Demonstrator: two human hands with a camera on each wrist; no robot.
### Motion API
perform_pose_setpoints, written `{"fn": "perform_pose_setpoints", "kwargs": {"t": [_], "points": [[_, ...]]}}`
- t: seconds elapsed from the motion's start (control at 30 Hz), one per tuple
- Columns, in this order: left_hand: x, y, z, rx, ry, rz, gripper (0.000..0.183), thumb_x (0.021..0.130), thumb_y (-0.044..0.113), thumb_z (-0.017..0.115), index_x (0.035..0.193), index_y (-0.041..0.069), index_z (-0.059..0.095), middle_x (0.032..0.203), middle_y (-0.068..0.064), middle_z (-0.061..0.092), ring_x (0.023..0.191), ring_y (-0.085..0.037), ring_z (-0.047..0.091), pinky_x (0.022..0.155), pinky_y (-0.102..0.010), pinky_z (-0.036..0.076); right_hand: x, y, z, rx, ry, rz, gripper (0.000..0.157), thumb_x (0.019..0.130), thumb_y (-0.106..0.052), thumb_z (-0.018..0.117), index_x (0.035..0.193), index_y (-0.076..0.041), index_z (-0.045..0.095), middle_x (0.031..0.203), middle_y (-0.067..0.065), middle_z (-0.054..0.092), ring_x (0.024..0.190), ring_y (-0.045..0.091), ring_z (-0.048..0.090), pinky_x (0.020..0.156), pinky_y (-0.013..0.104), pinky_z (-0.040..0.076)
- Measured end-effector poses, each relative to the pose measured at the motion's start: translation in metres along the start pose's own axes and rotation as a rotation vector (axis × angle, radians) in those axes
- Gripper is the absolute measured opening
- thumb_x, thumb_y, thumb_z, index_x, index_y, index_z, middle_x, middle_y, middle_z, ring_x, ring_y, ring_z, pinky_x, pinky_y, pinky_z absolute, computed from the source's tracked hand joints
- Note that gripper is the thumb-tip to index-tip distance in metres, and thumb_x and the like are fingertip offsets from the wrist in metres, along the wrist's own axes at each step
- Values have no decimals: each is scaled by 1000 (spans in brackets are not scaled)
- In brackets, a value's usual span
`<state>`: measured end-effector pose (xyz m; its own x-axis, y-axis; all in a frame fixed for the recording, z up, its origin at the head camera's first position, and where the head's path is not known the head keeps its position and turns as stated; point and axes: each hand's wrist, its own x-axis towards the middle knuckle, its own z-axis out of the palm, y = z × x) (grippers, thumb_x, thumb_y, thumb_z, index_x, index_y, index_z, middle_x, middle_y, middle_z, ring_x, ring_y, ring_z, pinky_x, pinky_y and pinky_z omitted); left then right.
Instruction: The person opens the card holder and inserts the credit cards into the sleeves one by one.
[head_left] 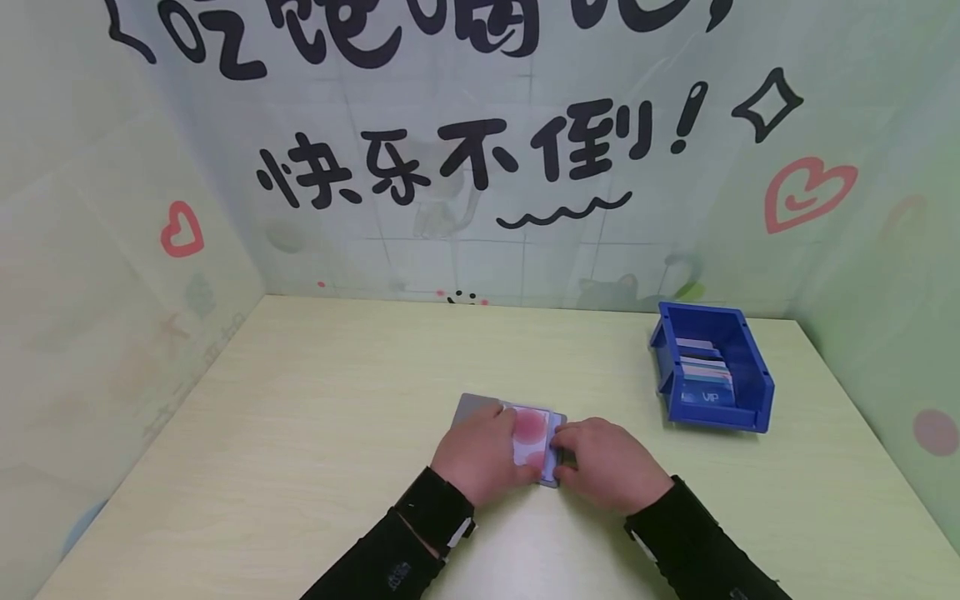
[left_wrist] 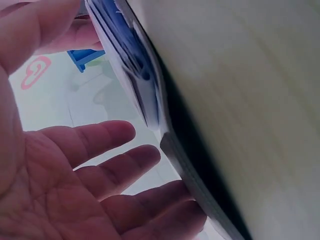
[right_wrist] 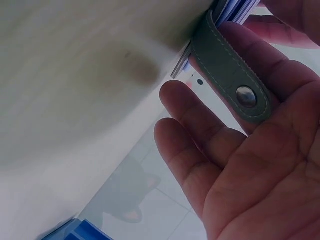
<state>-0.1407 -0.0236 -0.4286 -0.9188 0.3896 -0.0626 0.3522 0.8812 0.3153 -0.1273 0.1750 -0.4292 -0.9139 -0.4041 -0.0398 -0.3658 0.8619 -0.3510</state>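
Observation:
A grey card holder (head_left: pixel 470 406) lies open on the table in the head view, its clear sleeves stacked on the right side. The uppermost sleeve shows a white card with pink circles (head_left: pixel 529 425). My left hand (head_left: pixel 477 452) holds the holder across its middle, thumb at the near side. At the right edge, my right hand (head_left: pixel 609 463) pinches the sleeves between thumb and fingers. A strap with a metal snap (right_wrist: pixel 230 75) hangs undone across the right fingers in the right wrist view. Layered sleeves (left_wrist: pixel 127 50) show edge-on in the left wrist view.
A blue bin (head_left: pixel 757 392) stands at the back right, with several cards (head_left: pixel 705 375) upright inside; the front one reads VIP. The pale wooden table (head_left: pixel 337 375) is bounded by printed cloth walls (head_left: pixel 465 267) at the back and sides.

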Motion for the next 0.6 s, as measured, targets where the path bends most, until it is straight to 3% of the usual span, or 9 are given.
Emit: {"fn": "perform_pose_setpoints", "kwargs": {"t": [0.23, 0.6], "points": [[0, 7, 0, 74, 0, -4, 81, 82, 62, 82, 136, 5, 64, 135, -13, 66, 112, -29, 65, 99, -42, 58, 1, 0, 0, 25, -8, 21, 19, 88, -20, 85, 101, -13, 75, 96, -3, 74, 91, 19, 66, 99, 47, 56], [1, 5, 2, 86, 10, -3, 67, 88, 57, 76, 131, 6, 67, 122, -11, 69, 100, -25, 63, 90, -39, 58, 1, 0, -1, 54, -18, 23, 20, 89, -18, 83, 107, -13, 76, 97, -4, 73, 91, 18, 65, 98, 47, 56]]}}
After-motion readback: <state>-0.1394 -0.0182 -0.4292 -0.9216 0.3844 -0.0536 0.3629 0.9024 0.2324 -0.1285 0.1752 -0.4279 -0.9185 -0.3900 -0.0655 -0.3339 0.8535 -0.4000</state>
